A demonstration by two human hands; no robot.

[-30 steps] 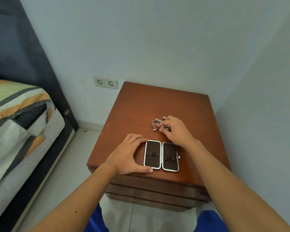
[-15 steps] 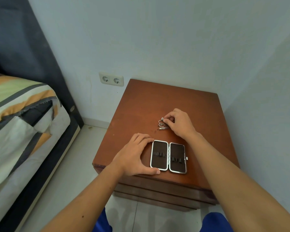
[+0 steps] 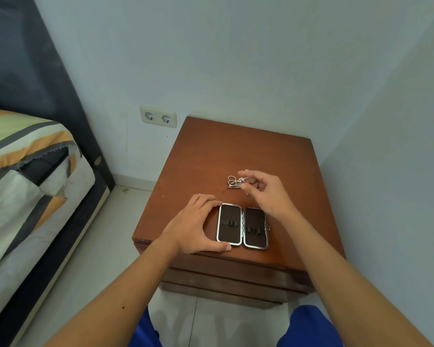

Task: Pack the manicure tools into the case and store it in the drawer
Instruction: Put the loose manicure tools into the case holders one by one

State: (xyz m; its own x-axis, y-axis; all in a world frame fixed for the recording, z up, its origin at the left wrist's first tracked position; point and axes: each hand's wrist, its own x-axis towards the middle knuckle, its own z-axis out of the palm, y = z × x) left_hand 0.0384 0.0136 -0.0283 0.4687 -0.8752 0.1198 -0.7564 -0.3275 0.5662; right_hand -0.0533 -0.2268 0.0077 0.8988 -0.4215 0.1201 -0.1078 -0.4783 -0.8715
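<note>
At far left stands one bed (image 3: 23, 176) with a striped cover in green, orange, grey and white, set against a dark headboard (image 3: 35, 78). On the wall beside it sits one double socket (image 3: 157, 117) with two outlets.

One brown wooden nightstand (image 3: 236, 151) fills the middle, with drawer fronts (image 3: 231, 279) stacked below its top edge; how many drawers there are I cannot tell for sure.

The left hand (image 3: 194, 225) rests on the nightstand top at the case's left side, fingers curved over the far left corner and thumb laid along the near left corner, bracing it.

One manicure case (image 3: 243, 226) lies open and flat near the front edge, its two dark halves side by side with silver rims. Each half shows a row of small holding loops, with no tool in them.

Behind the case, a small cluster of silver manicure tools (image 3: 233, 182) lies on the wood; scissor rings show, but the exact count is too small to tell.

The right hand (image 3: 266, 194) hovers just right of the cluster, thumb and forefinger pinching one thin metal tool (image 3: 244, 182), the other fingers loosely curled.
</note>
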